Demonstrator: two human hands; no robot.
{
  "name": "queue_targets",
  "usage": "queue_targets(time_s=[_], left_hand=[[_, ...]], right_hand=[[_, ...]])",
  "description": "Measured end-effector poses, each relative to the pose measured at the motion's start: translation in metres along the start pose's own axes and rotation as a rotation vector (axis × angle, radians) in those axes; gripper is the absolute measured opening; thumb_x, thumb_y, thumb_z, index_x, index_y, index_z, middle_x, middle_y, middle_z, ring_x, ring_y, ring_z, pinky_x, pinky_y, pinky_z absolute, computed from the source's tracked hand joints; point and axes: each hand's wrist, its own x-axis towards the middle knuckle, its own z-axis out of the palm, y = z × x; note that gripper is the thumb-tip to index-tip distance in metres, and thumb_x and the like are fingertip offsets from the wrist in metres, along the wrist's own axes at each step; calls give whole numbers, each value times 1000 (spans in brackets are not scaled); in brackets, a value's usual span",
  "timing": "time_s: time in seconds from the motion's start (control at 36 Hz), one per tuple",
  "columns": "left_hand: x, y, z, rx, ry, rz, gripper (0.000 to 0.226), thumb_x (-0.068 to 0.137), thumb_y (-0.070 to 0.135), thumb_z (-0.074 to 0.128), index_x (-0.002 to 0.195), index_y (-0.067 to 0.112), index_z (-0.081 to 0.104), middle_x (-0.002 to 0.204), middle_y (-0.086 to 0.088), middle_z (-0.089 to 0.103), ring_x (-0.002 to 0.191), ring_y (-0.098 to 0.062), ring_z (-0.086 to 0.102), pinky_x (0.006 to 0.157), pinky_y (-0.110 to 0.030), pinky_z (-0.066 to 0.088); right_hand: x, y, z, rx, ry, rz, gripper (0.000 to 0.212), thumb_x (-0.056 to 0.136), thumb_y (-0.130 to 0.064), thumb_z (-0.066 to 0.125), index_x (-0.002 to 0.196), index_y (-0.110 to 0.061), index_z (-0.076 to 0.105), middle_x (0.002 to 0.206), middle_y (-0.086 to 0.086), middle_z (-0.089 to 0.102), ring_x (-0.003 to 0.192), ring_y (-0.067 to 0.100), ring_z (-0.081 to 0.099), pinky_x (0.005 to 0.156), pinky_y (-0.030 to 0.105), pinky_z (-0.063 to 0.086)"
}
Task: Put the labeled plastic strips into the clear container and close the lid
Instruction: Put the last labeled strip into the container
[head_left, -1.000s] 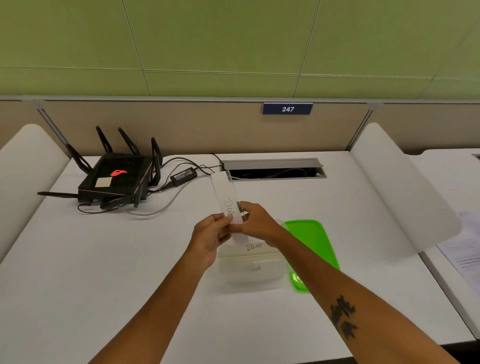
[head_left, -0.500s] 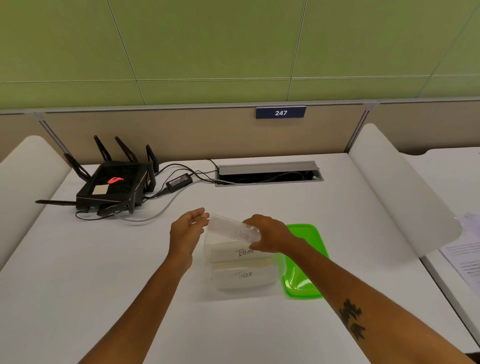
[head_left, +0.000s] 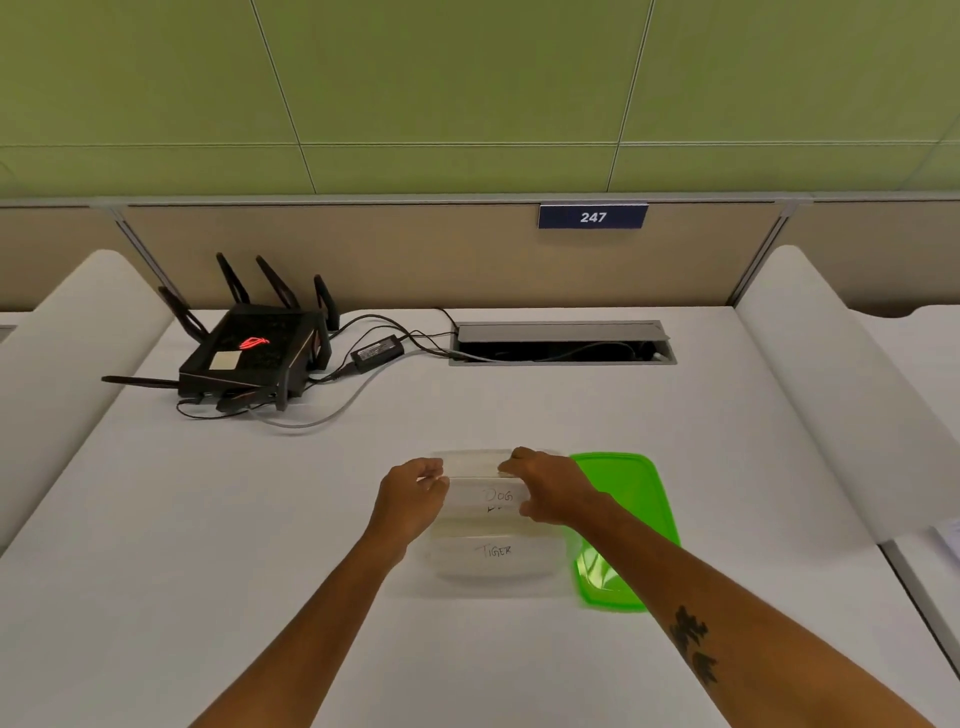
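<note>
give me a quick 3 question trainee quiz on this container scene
1. True or false: the green lid is already on the clear container.
2. Which word is on the strip held by the left hand and right hand? A) TIGER B) DOG C) BEAR
3. Fill in: the lid lies on the white desk to the container's ____ side.

Key: 1 false, it lies beside the container. 2 B, the DOG strip; the TIGER strip lies nearer the person. 3 right.
</note>
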Motion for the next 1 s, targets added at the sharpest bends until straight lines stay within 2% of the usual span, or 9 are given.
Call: queue_targets(time_s=[0.11, 0.25, 0.47, 0.69, 0.83, 1.0], left_hand=[[2, -4, 5, 57, -28, -25, 37, 94, 15, 64, 131, 15, 66, 131, 1, 67, 119, -14, 63, 96, -26, 47], [6, -7, 11, 146, -65, -43, 42, 94, 18, 66, 136, 14, 63, 135, -1, 65, 125, -18, 61, 105, -33, 49], [12, -8, 16, 243, -123, -51, 48, 93, 28, 68, 139, 18, 60, 142, 1, 60, 128, -19, 57, 100, -26, 44], [16, -7, 18, 306, -151, -45, 51, 94, 30, 67, 142, 18, 57, 149, 1, 55, 132, -21, 55, 109, -32, 44], [17, -7, 19, 338, -162, -35, 50, 94, 31, 67, 142, 18, 57, 149, 0, 54, 132, -22, 55, 108, -31, 44], [16, -7, 19, 397, -183, 19, 52, 94, 30, 66, 144, 19, 55, 152, 0, 52, 136, -21, 52, 110, -30, 41]], right_hand=[[3, -1, 5, 3, -40, 0, 65, 78, -15, 73, 140, -24, 57, 133, -4, 58, 117, 23, 63, 83, 34, 52], [7, 0, 10, -8, -76, 1, 60, 77, -14, 73, 136, -21, 60, 131, -1, 60, 117, 26, 63, 87, 37, 53], [12, 3, 14, -10, -96, 2, 61, 79, -16, 74, 138, -19, 59, 134, 1, 60, 119, 27, 62, 91, 38, 53], [14, 5, 19, -12, -127, 9, 64, 82, -18, 74, 144, -17, 54, 139, 3, 58, 125, 27, 58, 96, 40, 51], [14, 4, 23, -7, -137, 21, 68, 85, -20, 74, 148, -16, 49, 145, 6, 54, 132, 27, 52, 101, 41, 49], [12, 3, 23, 29, -110, 38, 64, 86, -21, 75, 145, -15, 53, 146, 7, 53, 136, 27, 49, 102, 41, 48]])
